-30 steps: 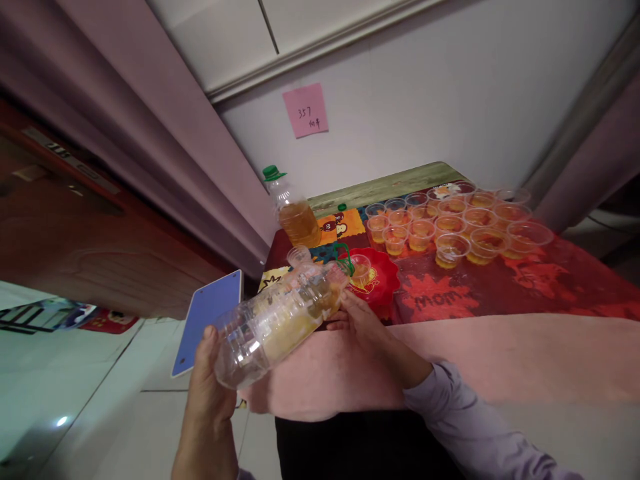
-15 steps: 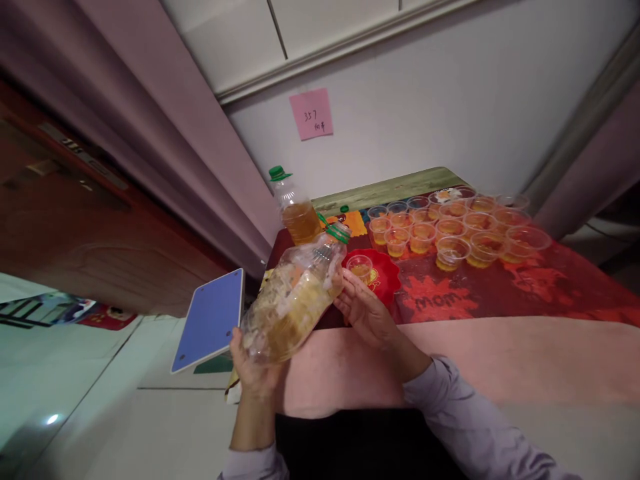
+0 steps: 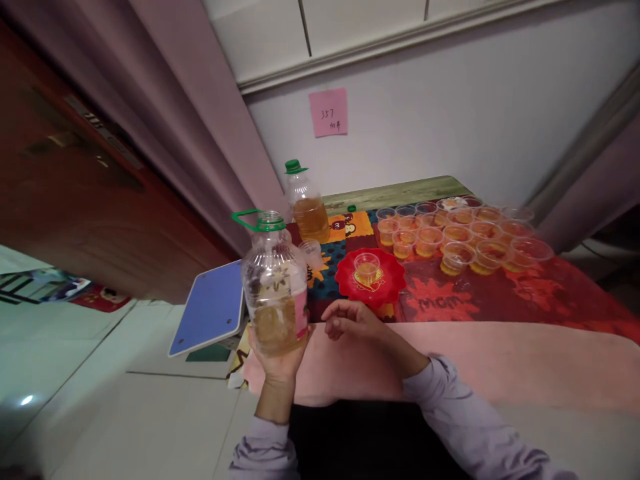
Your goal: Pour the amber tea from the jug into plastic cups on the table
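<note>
My left hand (image 3: pixel 281 357) grips a large clear plastic bottle (image 3: pixel 273 287) low on its body, supporting it from below. The bottle stands nearly upright, uncapped, with a green ring handle at its neck and yellowish liquid in its lower part. To its right, my right hand (image 3: pixel 353 319) hovers with loosely bent fingers, holding nothing and apart from the bottle. Just beyond that hand, a red scalloped plate (image 3: pixel 345 283) carries a clear plastic cup (image 3: pixel 367 269) with some of the liquid in it.
A second bottle (image 3: pixel 311 217) with a green cap stands at the back left. Several clear cups (image 3: pixel 457 257) of yellow liquid crowd the table's right side. One cup (image 3: pixel 311 253) is behind my bottle. A blue board (image 3: pixel 207 307) juts out at left; a green cap (image 3: pixel 351 208) lies behind.
The bottle has swung from tilted rightward to nearly upright and moved left. My right hand has come away from it and lowered. The plate and its cup are now unobstructed.
</note>
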`<action>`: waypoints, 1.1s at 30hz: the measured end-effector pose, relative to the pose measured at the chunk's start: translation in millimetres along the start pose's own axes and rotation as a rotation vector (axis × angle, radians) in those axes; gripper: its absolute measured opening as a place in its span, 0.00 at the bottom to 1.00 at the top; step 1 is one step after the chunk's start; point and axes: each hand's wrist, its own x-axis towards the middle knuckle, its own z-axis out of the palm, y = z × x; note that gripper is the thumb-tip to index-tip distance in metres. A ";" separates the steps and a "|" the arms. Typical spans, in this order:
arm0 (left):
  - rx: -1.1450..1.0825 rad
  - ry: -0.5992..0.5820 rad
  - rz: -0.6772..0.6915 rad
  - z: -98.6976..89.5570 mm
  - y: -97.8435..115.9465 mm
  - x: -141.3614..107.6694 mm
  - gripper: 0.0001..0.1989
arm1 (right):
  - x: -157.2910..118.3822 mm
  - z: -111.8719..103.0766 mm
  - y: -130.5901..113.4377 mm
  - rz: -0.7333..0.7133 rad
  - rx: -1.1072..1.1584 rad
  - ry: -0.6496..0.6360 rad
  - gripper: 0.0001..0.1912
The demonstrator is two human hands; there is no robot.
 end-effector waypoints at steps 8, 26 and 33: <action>-0.229 -0.433 -0.097 -53.5 -2.7 33.4 0.33 | 7.7 -33.5 -37.1 -0.165 -0.554 0.362 0.22; -0.322 -0.608 -0.090 -54.5 -6.1 39.4 0.35 | 40.5 -78.9 -75.6 0.014 -1.797 0.578 0.32; -0.349 -0.608 -0.106 -63.0 -6.8 43.5 0.35 | 4.9 -113.2 -109.2 -0.175 -1.716 0.709 0.29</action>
